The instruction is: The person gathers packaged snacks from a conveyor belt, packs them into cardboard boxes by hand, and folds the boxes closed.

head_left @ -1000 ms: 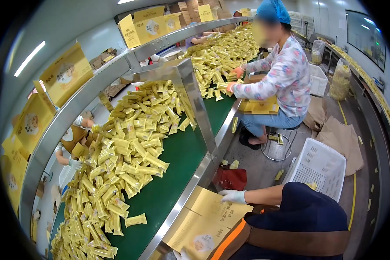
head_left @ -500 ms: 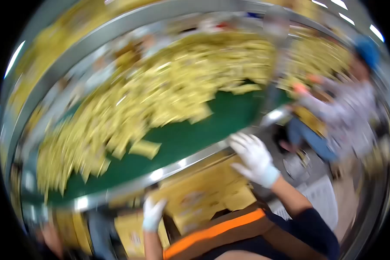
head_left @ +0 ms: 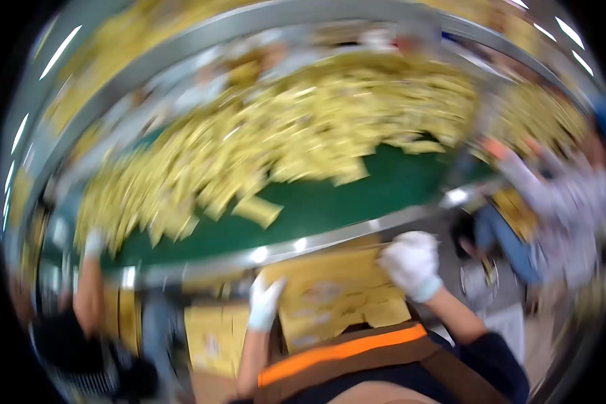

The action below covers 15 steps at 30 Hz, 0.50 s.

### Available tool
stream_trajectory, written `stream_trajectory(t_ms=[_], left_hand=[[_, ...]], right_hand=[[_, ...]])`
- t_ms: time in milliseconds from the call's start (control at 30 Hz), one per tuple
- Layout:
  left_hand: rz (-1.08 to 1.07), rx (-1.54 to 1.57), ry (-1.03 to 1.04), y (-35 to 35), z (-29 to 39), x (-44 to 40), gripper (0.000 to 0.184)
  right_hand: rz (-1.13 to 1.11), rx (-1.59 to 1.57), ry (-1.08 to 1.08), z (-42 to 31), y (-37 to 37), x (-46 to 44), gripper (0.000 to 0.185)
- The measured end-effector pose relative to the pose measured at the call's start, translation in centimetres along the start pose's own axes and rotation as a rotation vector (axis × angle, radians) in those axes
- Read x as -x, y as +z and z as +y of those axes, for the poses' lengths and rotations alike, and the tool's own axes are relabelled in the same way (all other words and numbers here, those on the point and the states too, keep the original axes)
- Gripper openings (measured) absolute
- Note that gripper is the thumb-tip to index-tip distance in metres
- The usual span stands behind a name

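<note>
A cardboard box (head_left: 333,296) with printing on it stands right in front of my body, below the edge of the belt. At its left edge is my left hand (head_left: 266,301) in a white glove, thumb apart from the fingers. My right hand (head_left: 412,266), gloved too, is by the box's upper right corner. Its fingers are curled closed, and blur hides what they hold, if anything. Beyond the metal rail (head_left: 330,236), a wide heap of flat yellow packets (head_left: 303,128) covers much of the green conveyor belt (head_left: 397,175).
One person (head_left: 552,195) sits at the right, orange-gloved hands near the packets. At the left, another person's gloved hand (head_left: 94,242) reaches to the heap. A second carton (head_left: 215,337) stands left of my box. Overhead curves a grey metal beam (head_left: 182,50).
My right hand has gone from spread fingers at the rail to curled fingers by the box corner. The view has shifted left, and the left person's arm now reaches the packets.
</note>
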<state>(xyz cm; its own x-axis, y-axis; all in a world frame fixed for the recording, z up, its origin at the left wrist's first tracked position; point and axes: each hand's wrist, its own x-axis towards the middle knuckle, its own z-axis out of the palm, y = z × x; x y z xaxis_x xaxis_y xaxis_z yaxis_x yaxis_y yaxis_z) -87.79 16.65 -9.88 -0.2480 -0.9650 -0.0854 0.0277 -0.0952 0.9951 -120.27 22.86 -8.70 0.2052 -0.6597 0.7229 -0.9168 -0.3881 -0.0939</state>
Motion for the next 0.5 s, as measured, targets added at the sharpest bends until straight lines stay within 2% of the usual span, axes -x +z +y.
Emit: stream_trajectory(t_ms=[67,100,133,167,200,267,333,400,433,500], left_hand=[[0.021,0.013,0.074,0.2,-1.5,0.4,0.028],[0.003,0.018,0.108,1.1,-2.2,-0.5,0.027],[0.009,0.015,0.307,3.8,-1.7,-1.0,0.041],[-0.025,-0.092,0.084,3.6,-0.7,-1.5,0.045],[-0.027,-0.209,-0.135,3.5,-0.1,-2.3,0.059],[-0.015,-0.122,-0.019,5.5,-0.8,-3.0,0.058],[0.087,0.034,0.016,7.9,0.2,-3.4,0.057],[0.258,0.248,0.007,10.7,2.7,-3.6,0.058],[0.154,0.145,0.204,9.3,1.1,-3.2,0.065],[0.132,0.263,0.286,9.7,2.9,-2.9,0.069]], right_hand=[[-0.090,-0.010,0.038,-0.9,-2.2,-0.5,0.013],[-0.022,0.018,0.050,-0.4,-2.9,0.1,0.016],[0.022,0.022,0.022,0.6,-2.8,0.4,0.019],[0.031,-0.013,0.090,1.5,-2.7,0.5,0.021],[0.040,-0.069,0.139,2.8,-2.4,0.6,0.023],[0.031,-0.124,0.185,5.5,-1.3,0.2,0.024],[0.215,-0.234,0.225,7.1,-0.2,-1.2,0.021],[0.151,-0.546,0.345,6.4,-0.2,-3.2,0.021],[0.039,-0.698,0.394,5.9,-1.0,-4.2,0.020],[-0.152,-0.978,0.238,5.4,-1.2,-6.6,0.025]])
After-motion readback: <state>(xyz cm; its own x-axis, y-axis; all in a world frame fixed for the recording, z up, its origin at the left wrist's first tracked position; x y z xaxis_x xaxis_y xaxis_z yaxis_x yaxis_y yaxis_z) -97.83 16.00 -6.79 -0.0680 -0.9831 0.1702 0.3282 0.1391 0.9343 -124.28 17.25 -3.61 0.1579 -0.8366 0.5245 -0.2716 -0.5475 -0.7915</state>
